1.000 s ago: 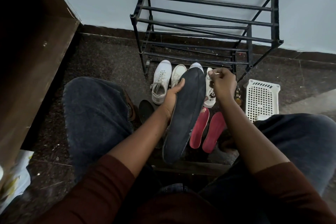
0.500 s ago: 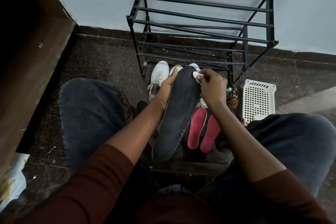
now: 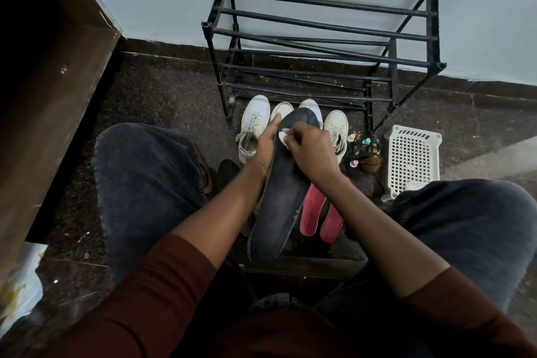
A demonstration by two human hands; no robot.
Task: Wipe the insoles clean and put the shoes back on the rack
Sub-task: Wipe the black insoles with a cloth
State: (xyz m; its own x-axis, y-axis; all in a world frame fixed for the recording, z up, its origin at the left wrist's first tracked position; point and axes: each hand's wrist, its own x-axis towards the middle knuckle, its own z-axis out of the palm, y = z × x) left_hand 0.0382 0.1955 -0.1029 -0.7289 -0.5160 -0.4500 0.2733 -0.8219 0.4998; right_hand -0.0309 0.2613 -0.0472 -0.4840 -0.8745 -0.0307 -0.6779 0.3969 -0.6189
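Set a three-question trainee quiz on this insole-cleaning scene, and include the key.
1. Short answer: what does the right hand hold against the dark insole?
2. True or false: the white shoes stand on the shoe rack.
3. Pick one: the two red insoles lie A) on the floor, B) in a basket, C) on the rack.
Key: 1. A small white wipe. 2. False: they stand on the floor in front of it. 3. A.
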